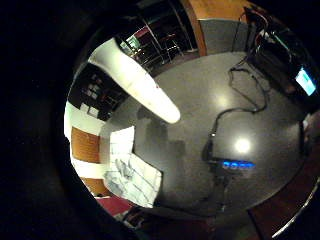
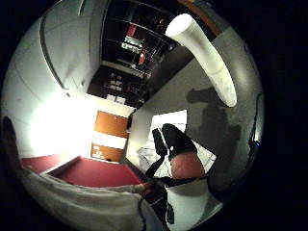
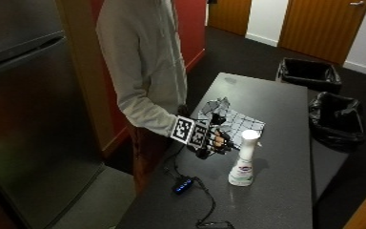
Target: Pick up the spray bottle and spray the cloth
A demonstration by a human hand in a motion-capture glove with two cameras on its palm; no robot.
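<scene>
A white spray bottle (image 3: 242, 164) stands upright on the dark table (image 3: 278, 95) near its front half. My gloved right hand (image 3: 211, 141) hovers just left of the bottle, a small gap away, fingers relaxed and holding nothing. A checked white cloth (image 3: 232, 120) lies crumpled on the table just behind the hand. In the palm views the bottle (image 1: 140, 80) (image 2: 208, 59) stands close beside the palm, with the cloth (image 1: 134, 174) (image 2: 174, 118) lying flat by the table's edge. My thumb (image 2: 177, 144) shows over the cloth.
A black power strip with blue lights (image 3: 183, 185) (image 1: 237, 164) and its cable (image 3: 203, 205) lie on the table in front of the bottle. Two bins lined with black bags (image 3: 309, 73) (image 3: 336, 119) stand beyond the table's right side. A steel fridge (image 3: 24, 124) stands at the left.
</scene>
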